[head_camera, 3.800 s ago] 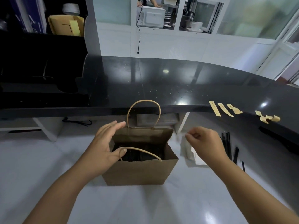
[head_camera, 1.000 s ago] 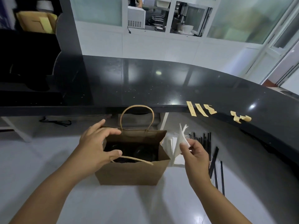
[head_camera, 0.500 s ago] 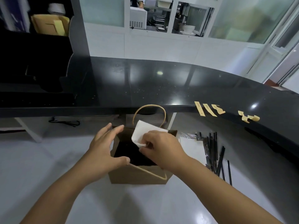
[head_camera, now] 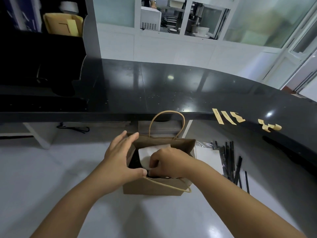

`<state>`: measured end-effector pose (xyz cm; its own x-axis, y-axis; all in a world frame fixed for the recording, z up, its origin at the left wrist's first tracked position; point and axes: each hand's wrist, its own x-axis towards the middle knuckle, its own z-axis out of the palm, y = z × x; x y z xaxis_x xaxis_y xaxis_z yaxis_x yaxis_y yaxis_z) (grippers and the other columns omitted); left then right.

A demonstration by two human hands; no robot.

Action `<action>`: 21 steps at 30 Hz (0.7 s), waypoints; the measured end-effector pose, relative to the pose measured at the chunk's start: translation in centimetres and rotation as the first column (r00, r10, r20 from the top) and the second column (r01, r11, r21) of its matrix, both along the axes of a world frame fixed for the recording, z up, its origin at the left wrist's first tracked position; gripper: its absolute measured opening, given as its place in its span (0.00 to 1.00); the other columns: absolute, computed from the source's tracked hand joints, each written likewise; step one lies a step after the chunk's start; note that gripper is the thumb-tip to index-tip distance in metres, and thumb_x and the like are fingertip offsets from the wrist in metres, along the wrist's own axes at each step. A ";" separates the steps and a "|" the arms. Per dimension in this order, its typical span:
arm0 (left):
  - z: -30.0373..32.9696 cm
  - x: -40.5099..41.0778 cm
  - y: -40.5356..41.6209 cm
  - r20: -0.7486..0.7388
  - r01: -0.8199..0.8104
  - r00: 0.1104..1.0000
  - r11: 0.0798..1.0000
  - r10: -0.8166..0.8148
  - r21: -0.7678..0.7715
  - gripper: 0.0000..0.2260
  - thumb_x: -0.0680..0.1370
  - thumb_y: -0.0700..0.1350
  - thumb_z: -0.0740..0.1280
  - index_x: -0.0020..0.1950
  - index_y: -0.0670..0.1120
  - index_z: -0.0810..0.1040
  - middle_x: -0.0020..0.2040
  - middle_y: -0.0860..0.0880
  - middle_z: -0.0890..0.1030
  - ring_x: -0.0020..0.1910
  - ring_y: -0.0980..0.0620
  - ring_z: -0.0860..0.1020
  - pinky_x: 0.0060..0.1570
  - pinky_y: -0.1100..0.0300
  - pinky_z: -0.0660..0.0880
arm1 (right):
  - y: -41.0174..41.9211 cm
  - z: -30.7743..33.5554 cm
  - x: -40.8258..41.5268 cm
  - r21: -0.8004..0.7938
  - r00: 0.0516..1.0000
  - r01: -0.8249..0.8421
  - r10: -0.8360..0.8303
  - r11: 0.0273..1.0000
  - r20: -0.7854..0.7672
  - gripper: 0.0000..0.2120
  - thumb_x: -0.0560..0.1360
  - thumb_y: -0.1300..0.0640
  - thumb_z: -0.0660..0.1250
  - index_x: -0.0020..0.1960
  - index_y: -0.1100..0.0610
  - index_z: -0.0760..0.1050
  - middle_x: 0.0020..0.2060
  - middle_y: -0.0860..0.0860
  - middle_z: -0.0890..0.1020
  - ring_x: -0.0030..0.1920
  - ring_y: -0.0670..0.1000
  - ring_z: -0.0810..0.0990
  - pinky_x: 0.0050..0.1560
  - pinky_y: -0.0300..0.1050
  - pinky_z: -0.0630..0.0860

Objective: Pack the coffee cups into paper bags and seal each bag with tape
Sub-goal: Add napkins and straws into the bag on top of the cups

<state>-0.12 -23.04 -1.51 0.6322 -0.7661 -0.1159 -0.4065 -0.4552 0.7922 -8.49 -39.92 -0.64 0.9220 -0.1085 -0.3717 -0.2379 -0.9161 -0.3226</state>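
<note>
Two bare hands work at the mouth of a brown paper bag point(head_camera: 152, 187) standing upright on a white worktop point(head_camera: 51, 177). One, the left hand point(head_camera: 120, 158), spans the bag's left side, fingers straight along the far rim and thumb pressed on the near rim. At the opening, the right hand point(head_camera: 167, 163) pinches a white napkin point(head_camera: 145, 156) with curled fingers, the paper partly inside the bag. Its dark interior hides whatever it holds; no cups can be made out. Black straws point(head_camera: 229, 160) lie on the worktop just right of the bag, beside a clear-wrapped white stack point(head_camera: 207, 157). Several tan tape strips point(head_camera: 224, 117) sit along the edge of the raised black counter point(head_camera: 154, 93) behind.
</note>
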 end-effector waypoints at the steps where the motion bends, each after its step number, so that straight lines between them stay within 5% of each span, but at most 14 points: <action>1: 0.0 0.0 -0.1 0.000 0.000 1.000 1.000 0.000 0.002 0.44 0.67 0.52 0.76 0.73 0.66 0.50 0.72 0.68 0.41 0.75 0.56 0.48 0.67 0.55 0.61 | -0.1 0.1 -0.1 0.044 1.000 0.017 -0.017 0.999 -0.008 0.12 0.76 0.48 0.67 0.54 0.52 0.80 0.47 0.49 0.83 0.44 0.48 0.80 0.49 0.46 0.80; 6: 0.1 0.1 -0.1 0.003 0.013 1.000 1.000 -0.013 0.001 0.45 0.67 0.52 0.76 0.73 0.66 0.50 0.73 0.66 0.41 0.74 0.55 0.49 0.67 0.55 0.60 | -1.1 1.8 -1.3 0.170 0.958 0.163 -0.197 0.972 0.208 0.07 0.76 0.51 0.67 0.48 0.53 0.80 0.41 0.49 0.83 0.39 0.46 0.82 0.46 0.48 0.81; 10: 0.1 0.1 -0.3 0.012 0.018 1.000 0.999 -0.018 -0.028 0.43 0.67 0.51 0.76 0.73 0.65 0.53 0.74 0.64 0.43 0.73 0.58 0.50 0.65 0.59 0.60 | -2.6 2.7 -3.5 0.330 0.699 0.404 -0.521 0.853 0.490 0.09 0.74 0.51 0.68 0.39 0.55 0.78 0.32 0.50 0.82 0.33 0.49 0.81 0.41 0.54 0.80; 13: 0.1 -0.1 -0.3 0.031 0.015 0.999 0.998 -0.013 -0.065 0.42 0.67 0.49 0.76 0.72 0.64 0.55 0.74 0.62 0.47 0.73 0.60 0.49 0.63 0.62 0.58 | -3.6 2.2 -5.3 0.272 0.524 0.584 -0.611 0.765 0.593 0.16 0.73 0.47 0.67 0.34 0.58 0.73 0.27 0.51 0.76 0.31 0.53 0.75 0.35 0.54 0.76; 17: 0.0 -0.2 -0.8 -0.037 -0.110 0.994 0.978 0.105 -0.178 0.41 0.66 0.44 0.78 0.70 0.63 0.59 0.65 0.64 0.58 0.67 0.56 0.62 0.64 0.54 0.67 | -4.1 0.9 -6.7 0.168 0.594 0.698 -0.694 0.696 0.406 0.20 0.70 0.40 0.66 0.35 0.57 0.70 0.27 0.50 0.72 0.30 0.49 0.69 0.33 0.48 0.68; 21: -0.1 0.1 -1.9 0.000 -0.292 0.954 0.930 0.300 -0.222 0.40 0.66 0.40 0.77 0.72 0.56 0.62 0.60 0.57 0.64 0.55 0.54 0.72 0.51 0.58 0.73 | -4.2 0.3 -7.2 0.185 0.650 0.672 -0.691 0.717 0.316 0.16 0.72 0.45 0.67 0.40 0.60 0.75 0.29 0.52 0.76 0.31 0.50 0.74 0.38 0.52 0.77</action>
<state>-0.01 -24.95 -1.58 0.8348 -0.5476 0.0568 -0.3074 -0.3780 0.8733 -15.66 -44.16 -0.34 0.6584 -0.7490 -0.0743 -0.6557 -0.5224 -0.5451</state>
